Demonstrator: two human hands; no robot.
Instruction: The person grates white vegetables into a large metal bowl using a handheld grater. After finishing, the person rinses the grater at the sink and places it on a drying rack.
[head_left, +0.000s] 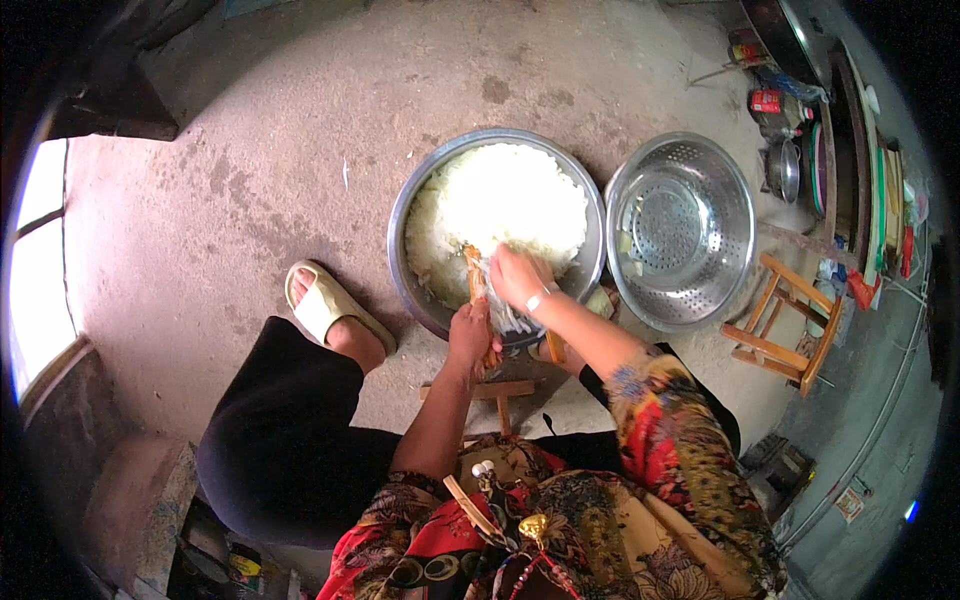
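A wide metal basin (398, 217) stands on the floor before me, heaped with fine white vegetable shreds (510, 191). My left hand (471, 330) grips a narrow wooden tool, apparently a vegetable grater (475, 271), at the basin's near side. Its far end reaches into the shreds. Just right of it, my right hand (519, 277) is over the basin with its fingers curled downward. Whatever those fingers may hold is hidden. Loose white strands lie below that hand, close to the near rim.
To the basin's right stands a perforated metal colander (667, 225) with a few pale pieces inside. Farther right is a small wooden stool (784, 322). Shelving with bottles and pans (786, 169) lines the right wall. My slippered left foot (330, 304) rests left of the basin.
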